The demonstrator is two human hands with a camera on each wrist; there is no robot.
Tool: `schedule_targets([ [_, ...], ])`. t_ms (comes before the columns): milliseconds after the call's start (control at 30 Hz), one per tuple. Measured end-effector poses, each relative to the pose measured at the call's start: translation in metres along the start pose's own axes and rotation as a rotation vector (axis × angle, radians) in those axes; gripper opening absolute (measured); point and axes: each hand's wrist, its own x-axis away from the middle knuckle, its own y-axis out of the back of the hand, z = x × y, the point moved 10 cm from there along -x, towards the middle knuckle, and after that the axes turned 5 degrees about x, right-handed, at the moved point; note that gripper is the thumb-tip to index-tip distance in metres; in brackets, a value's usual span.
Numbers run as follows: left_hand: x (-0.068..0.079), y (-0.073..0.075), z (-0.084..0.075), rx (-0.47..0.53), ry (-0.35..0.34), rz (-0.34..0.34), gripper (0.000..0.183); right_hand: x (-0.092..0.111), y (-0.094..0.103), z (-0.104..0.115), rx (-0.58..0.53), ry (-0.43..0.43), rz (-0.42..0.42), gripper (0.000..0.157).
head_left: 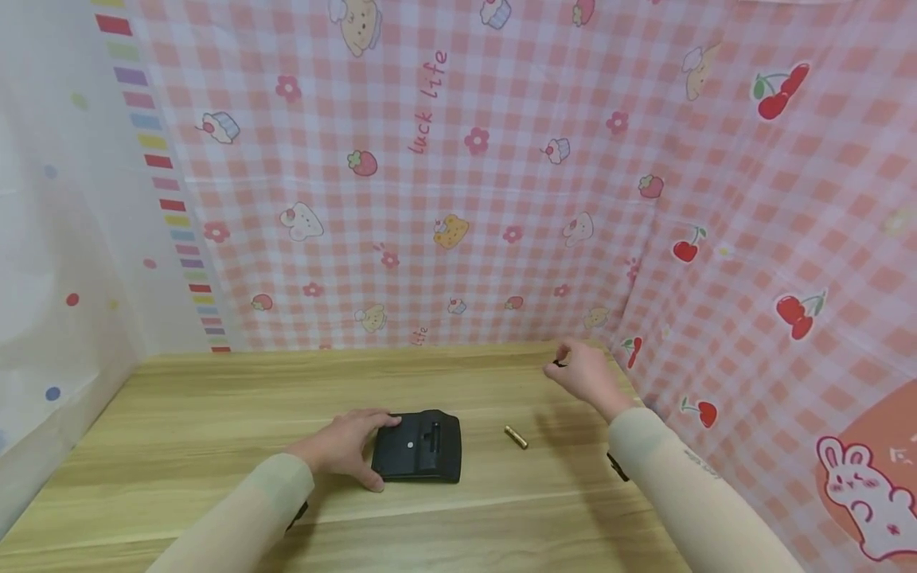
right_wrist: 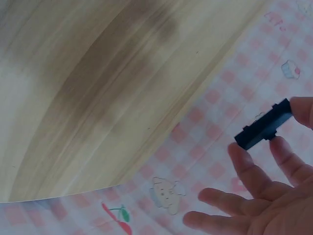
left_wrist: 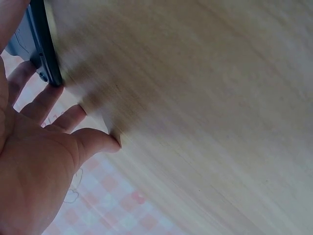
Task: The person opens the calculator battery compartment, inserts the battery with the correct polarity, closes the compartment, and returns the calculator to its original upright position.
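A flat black calculator lies back side up on the table, with a narrow battery slot showing in its back. My left hand holds its left side, the thumb at the near edge and a finger at the far edge. In the left wrist view, fingertips touch the calculator's dark edge. Off to the right and raised above the table's far corner, my right hand pinches a small black battery cover with little tabs. Between the calculator and that hand lies a gold-coloured battery.
The wooden table ends at a pink checked cloth hung behind it. Similar cloth closes in the right side, close to my right arm. A white dotted sheet hangs at the left.
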Motion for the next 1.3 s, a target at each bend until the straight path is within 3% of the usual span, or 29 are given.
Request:
schedule_targets([
  [233,-0.003,-0.001,0.002,0.008,-0.003,0.006,0.105,-0.006,-0.003,-0.024,0.097,-0.087,0.041,0.026],
  [433,-0.002,0.0,0.0,0.0,-0.004,-0.008,0.105,-0.008,-0.013,-0.037,0.089,-0.114,0.071,0.024],
  [767,0.001,0.0,-0.001,-0.001,-0.018,0.006,0.105,-0.012,-0.045,-0.047,0.089,-0.207,0.128,0.023],
  [967,0.0,0.0,-0.001,-0.002,-0.026,0.005,0.107,-0.017,-0.061,-0.049,0.139,-0.224,0.151,0.037],
  [1300,0.002,0.0,-0.001,0.009,0.0,0.0,0.105,-0.018,-0.069,-0.053,0.181,-0.27,0.16,0.031],
])
